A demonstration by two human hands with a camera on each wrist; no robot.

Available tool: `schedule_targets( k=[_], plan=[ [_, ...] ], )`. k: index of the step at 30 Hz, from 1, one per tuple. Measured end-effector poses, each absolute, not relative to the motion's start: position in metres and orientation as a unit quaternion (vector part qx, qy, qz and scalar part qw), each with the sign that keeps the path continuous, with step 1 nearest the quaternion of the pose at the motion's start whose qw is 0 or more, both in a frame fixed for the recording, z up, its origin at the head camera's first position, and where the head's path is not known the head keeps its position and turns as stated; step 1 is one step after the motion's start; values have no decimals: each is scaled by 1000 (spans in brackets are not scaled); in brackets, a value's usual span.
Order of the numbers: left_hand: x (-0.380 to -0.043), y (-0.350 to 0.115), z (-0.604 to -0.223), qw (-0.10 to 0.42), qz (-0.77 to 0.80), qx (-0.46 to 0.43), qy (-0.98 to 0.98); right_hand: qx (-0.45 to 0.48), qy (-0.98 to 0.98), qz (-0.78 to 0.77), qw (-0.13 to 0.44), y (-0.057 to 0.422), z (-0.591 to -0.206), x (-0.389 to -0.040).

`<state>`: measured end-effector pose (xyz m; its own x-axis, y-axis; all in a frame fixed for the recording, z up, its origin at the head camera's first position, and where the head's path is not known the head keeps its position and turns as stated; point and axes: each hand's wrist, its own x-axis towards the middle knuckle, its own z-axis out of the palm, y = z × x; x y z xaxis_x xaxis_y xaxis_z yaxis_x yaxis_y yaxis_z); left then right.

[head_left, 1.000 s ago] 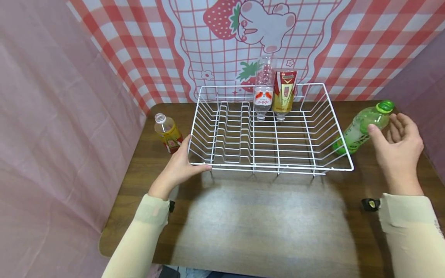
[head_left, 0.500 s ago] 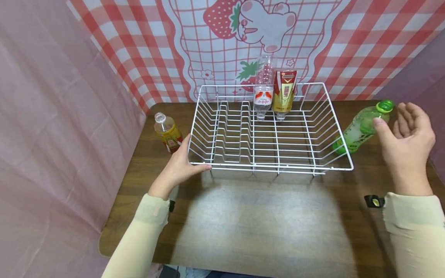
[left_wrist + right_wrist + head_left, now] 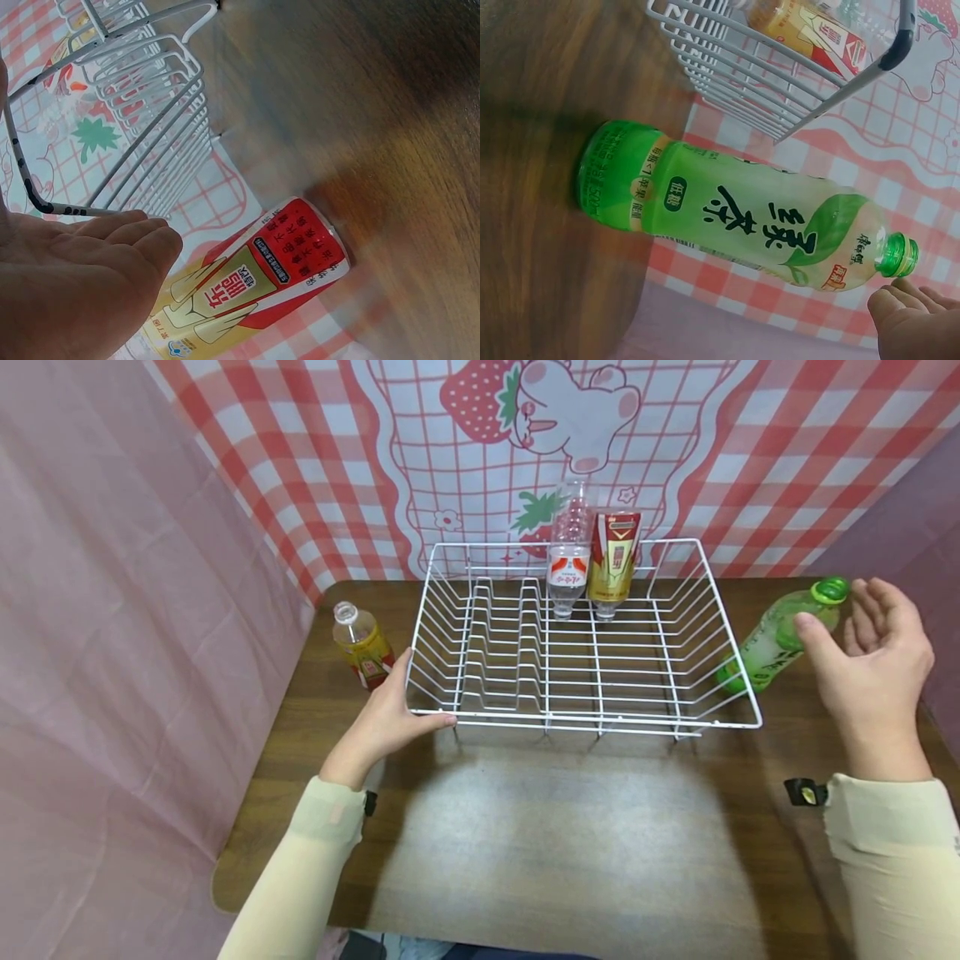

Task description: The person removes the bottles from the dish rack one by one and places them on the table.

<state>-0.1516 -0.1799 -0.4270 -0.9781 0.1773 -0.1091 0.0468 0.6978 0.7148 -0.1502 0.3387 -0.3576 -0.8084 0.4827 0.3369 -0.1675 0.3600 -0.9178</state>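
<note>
My left hand (image 3: 381,714) rests against the front left corner of a white wire dish rack (image 3: 577,720). Its thumb lies along the front rim, and its fingers extend along the left side. Beside those fingers stands an uncapped bottle (image 3: 365,647) with a yellow and red label; the left wrist view shows the label (image 3: 247,281) close up. On the far right my right hand (image 3: 877,668) hovers with spread, loosely bent fingers, holding nothing. Just left of it is an upright green tea bottle (image 3: 783,635), uncapped, whose neck is near the fingertips in the right wrist view.
At the rack's back, a clear bottle (image 3: 570,560) and a bottle with a red and gold label (image 3: 615,560) stand upside down. The rack sits on a brown wooden table (image 3: 570,843). Behind hangs a red checked cloth (image 3: 300,468); a pink curtain (image 3: 112,610) borders the left.
My right hand has shifted slightly right and up, a little away from the green bottle, then slightly back left. The left hand, rack and bottles have stayed put.
</note>
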Motion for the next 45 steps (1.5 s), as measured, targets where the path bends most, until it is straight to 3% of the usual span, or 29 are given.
schedule_targets(
  k=[25,45],
  plan=[
    [-153,-180,-428,81,384,66,917,-92,-787,513,331,344,-353,-157],
    [-151,-180,-428,87,384,60,917,-84,-825,481,285,322,-333,-150]
  ],
)
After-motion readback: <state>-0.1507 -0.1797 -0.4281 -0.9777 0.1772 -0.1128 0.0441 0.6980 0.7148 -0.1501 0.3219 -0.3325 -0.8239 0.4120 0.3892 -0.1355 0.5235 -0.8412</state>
